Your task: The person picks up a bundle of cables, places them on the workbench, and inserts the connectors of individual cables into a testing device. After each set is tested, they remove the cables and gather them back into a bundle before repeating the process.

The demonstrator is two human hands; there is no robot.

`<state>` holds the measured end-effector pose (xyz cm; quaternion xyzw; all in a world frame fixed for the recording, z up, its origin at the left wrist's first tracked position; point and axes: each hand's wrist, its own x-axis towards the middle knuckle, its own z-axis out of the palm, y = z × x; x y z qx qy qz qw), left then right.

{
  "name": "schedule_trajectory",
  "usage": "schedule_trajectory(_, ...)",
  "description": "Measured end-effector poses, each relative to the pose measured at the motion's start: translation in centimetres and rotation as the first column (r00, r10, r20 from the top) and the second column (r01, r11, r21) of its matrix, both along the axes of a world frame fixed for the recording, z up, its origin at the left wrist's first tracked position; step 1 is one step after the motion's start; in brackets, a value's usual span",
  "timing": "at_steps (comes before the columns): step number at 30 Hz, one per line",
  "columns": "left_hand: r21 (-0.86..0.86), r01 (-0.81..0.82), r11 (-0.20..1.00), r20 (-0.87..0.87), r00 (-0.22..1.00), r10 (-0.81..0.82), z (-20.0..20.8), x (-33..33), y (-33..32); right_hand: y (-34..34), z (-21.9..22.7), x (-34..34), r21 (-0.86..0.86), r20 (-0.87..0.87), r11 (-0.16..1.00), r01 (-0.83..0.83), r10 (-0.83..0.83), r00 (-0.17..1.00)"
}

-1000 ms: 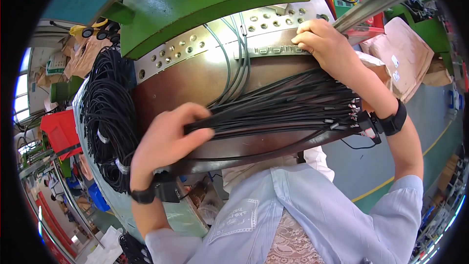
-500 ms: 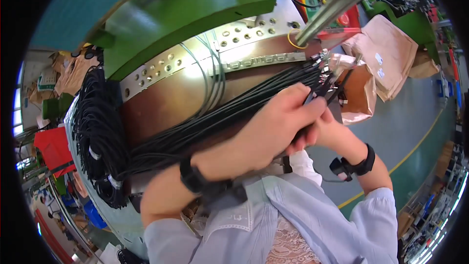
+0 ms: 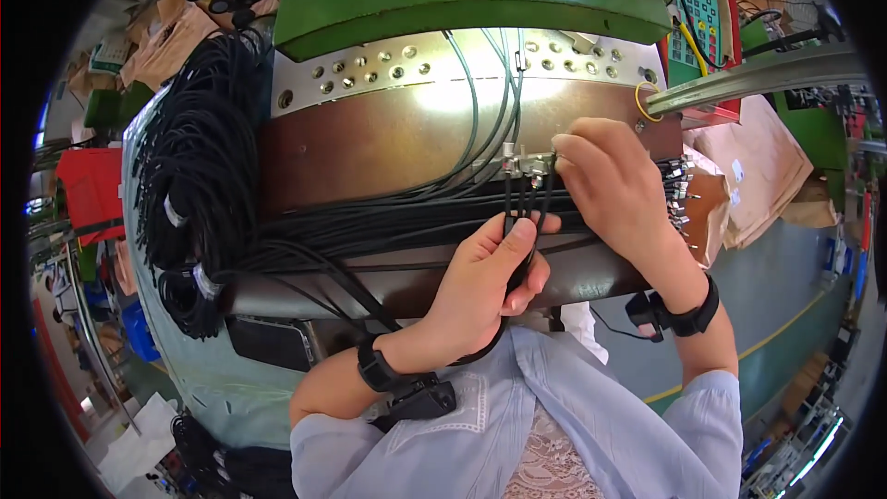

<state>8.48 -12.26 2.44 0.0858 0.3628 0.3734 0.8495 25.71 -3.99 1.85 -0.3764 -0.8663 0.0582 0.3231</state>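
Observation:
Several black cables (image 3: pixel 521 200) are gripped in my left hand (image 3: pixel 476 282), its thumb across them and their ends pointing away from me. Small metal connectors (image 3: pixel 509 157) tip these cables, at the slotted metal strip on the brown work surface. My right hand (image 3: pixel 614 187) is just to the right, thumb and fingers pinched at the end of one cable; the fingers partly hide that tip. Behind both hands a long bundle of black cables (image 3: pixel 397 226) lies across the surface, its metal ends (image 3: pixel 681 194) at the right.
A green machine (image 3: pixel 462 5) overhangs a perforated metal plate (image 3: pixel 370 69), with thin cables hanging from it. Coiled black cables (image 3: pixel 199 176) are heaped at left. A metal bar (image 3: pixel 758 83) juts in from the right, near brown paper bags (image 3: pixel 758 162). A phone-like dark slab (image 3: pixel 270 342) lies near left.
My hands were together over the bundle's right end. Now they are apart: the left has come left with several cables, the right pinches at a cable tip. The view has turned.

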Motion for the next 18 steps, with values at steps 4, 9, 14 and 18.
schedule_trajectory(4,0.305,-0.062,0.950,-0.320,0.933,0.164,0.1,0.1,-0.8,0.1,-1.0,0.3,-0.063,-0.005,0.997,-0.047,0.047,0.999)
schedule_trajectory(9,0.107,-0.152,0.983,-0.178,0.969,0.170,2.6,-2.4,0.3,-0.5,-1.5,-0.7,-0.439,-0.310,0.885,-0.156,0.014,0.951)
schedule_trajectory(14,0.120,-0.034,0.992,-0.022,0.999,0.037,1.9,-2.0,0.2,-0.5,-1.4,-1.1,-0.433,-0.256,0.898,-0.082,-0.035,0.966)
schedule_trajectory(18,0.130,-0.012,0.991,0.022,1.000,0.009,1.8,-1.5,0.3,-0.7,-1.4,-1.3,-0.453,-0.274,0.887,-0.086,-0.047,0.960)
